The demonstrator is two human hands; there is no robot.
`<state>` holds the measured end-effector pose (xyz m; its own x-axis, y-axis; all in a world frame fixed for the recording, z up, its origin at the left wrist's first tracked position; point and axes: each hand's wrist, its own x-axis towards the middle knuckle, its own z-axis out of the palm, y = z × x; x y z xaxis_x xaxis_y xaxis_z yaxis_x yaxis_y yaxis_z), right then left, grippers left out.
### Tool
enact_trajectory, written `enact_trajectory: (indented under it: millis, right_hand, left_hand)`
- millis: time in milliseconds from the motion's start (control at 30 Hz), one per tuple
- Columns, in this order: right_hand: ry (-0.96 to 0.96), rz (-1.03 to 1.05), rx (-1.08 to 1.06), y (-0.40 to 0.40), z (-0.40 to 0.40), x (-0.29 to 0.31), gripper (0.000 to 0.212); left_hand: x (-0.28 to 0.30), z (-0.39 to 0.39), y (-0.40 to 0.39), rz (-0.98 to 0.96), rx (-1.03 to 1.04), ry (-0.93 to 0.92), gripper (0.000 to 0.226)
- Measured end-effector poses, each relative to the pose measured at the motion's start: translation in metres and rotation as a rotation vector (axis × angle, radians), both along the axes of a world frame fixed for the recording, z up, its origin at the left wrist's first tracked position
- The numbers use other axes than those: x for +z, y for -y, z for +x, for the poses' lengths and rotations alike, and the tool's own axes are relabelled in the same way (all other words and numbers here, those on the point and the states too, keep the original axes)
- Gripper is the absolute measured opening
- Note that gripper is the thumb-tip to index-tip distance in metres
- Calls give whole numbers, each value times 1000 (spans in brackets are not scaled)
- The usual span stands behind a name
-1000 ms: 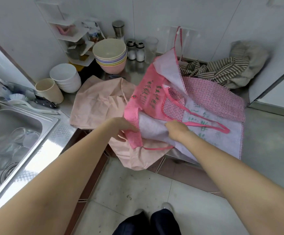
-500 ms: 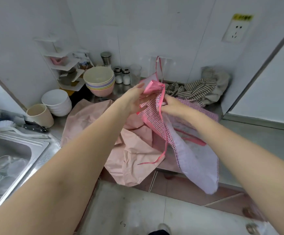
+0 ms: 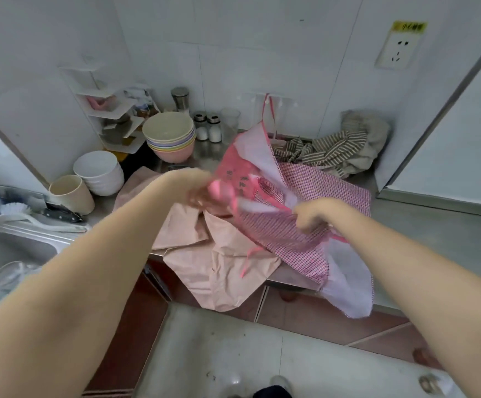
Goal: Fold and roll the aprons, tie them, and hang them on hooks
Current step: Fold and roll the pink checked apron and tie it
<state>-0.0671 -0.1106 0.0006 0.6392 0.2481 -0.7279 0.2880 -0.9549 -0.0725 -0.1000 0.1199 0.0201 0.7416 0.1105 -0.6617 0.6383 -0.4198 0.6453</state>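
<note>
Both hands, the left hand blurred and the right hand, are gripping the pink checked apron with curled fingers above the surface, folding barely begun; rolling, tying, hanging remain.

Single head-worn wide-angle cam, looking fwd and steeply down over both forearms at the corner bench, close enough for hands mid-frame, w/ sink at left edge, tiled wall up top, floor and shoe tips at bottom; no 2nd view to overlap.
</note>
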Motion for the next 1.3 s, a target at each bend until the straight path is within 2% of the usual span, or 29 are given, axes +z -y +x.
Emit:
enact_trajectory:
  millis: [67, 100, 233, 300, 400, 533, 633, 700, 767, 833, 900, 1000, 1067, 1133, 1200, 1233, 1300]
  right_hand:
    - [-306, 88, -109, 3, 0, -4, 53]
    - [-354, 143, -129, 1, 0, -5, 55]
    - [-306, 324, -155, -10, 14, -14, 49]
    - [-223, 343, -164, -13, 23, -21, 41]
    - [-29, 257, -49, -14, 40, -31, 33]
    - [108, 229, 13, -17, 72, -54, 34]
    - [287, 211, -35, -21, 105, -75, 26]
    - [285, 190, -33, -22, 124, -83, 31]
    - [255, 173, -4, -21, 152, -91, 36]
    - [262, 181, 11, -22, 157, -94, 37]
    - [293, 237, -95, -16, 182, -98, 34]
    - [525, 315, -300, 0, 221, -77, 32]
    - [670, 344, -301, 7, 250, -57, 33]
    - [727, 338, -234, 9, 269, -43, 34]
    - [760, 310, -187, 7, 283, -36, 37]
    - [758, 293, -167, 4, 285, -34, 37]
    - [739, 274, -139, 2, 290, -33, 37]
  left_hand:
    - [-7, -15, -14, 276, -249, -189, 29]
    - [-10, -18, -17, 342, -306, -247, 36]
    - [-10, -6, -9, 595, -415, -166, 44]
    - [-14, 8, -5, 615, -431, -89, 38]
    - [-24, 32, -3, 576, -417, 6, 13]
    - [-46, 68, 11, 530, -391, 57, 32]
    - [-66, 98, 21, 519, -440, 1, 32]
    - [-81, 119, 23, 565, -501, 18, 28]
    - [-90, 144, 32, 547, -522, -20, 19]
    - [-95, 148, 34, 512, -554, -6, 33]
    - [-97, 162, 44, 448, -497, -33, 41]
    - [-100, 178, 60, 362, -403, -40, 47]
    - [-104, 189, 68, 324, -327, -9, 45]
    - [-111, 201, 79, 286, -231, 38, 40]
    - [-115, 216, 95, 167, -141, 112, 33]
    - [-114, 220, 103, 41, -101, 135, 33]
    - [-109, 225, 124, -181, -187, 99, 34]
